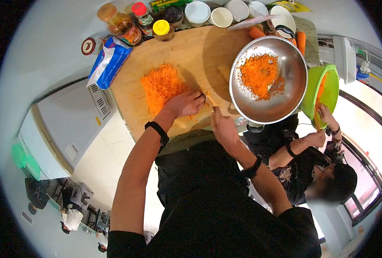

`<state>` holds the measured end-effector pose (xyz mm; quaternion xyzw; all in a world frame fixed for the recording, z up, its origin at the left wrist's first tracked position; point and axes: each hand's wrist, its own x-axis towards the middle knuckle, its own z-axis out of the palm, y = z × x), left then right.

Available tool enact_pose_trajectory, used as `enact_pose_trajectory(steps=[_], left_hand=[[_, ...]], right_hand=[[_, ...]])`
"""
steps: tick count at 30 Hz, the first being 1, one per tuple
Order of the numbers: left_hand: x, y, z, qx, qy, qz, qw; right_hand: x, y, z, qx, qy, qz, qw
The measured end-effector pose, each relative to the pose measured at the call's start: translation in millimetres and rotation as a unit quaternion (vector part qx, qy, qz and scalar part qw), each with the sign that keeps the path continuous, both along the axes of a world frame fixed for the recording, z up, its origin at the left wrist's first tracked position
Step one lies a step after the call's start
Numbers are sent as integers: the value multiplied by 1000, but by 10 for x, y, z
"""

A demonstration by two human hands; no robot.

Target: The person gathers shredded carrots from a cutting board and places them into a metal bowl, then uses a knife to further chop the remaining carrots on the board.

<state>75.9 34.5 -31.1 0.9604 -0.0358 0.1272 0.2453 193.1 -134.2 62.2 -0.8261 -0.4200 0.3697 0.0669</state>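
My right hand (225, 130) grips the handle of a knife (209, 100), whose blade is seen almost edge-on. Against the near right side of a heap of shredded carrot (160, 86), my left hand (185, 103) is closed with bent fingers, holding shreds down close beside the blade. The heap and both hands are over a wooden cutting board (186, 47). Just right of the board's middle is a large steel bowl (300, 81) with finely chopped carrot (261, 76) spread over its bottom.
Jars, including a yellow-lidded jar (161, 29), and white tubs (197, 13) line the far edge. A blue-and-white packet (110, 62) lies at the left. On the right, a co-worker's hands (315, 139) work at a green basin (332, 88). Whole carrots (301, 42) lie behind the bowl.
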Motion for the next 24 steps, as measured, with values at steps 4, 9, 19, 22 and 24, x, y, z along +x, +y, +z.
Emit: enact_pose_trajectory(steps=[4,9,19,22,24], left_hand=[[-57,-67,-139,-5,125,-10,992],[-62,16,-67,92,87,-78,989],[-74,-22,-173,102,99,-85,986],[-44,-9,60,-97,217,-10,971],[-80,-40,-161,-64,175,-23,982]], right_hand=[[-39,-110,36,7,18,-28,999],[39,150,-331,70,-31,7,997],[-52,-50,0,-33,-32,18,999],[-28,-40,-45,47,-32,22,998],[-41,-45,-51,13,-17,-7,1000]])
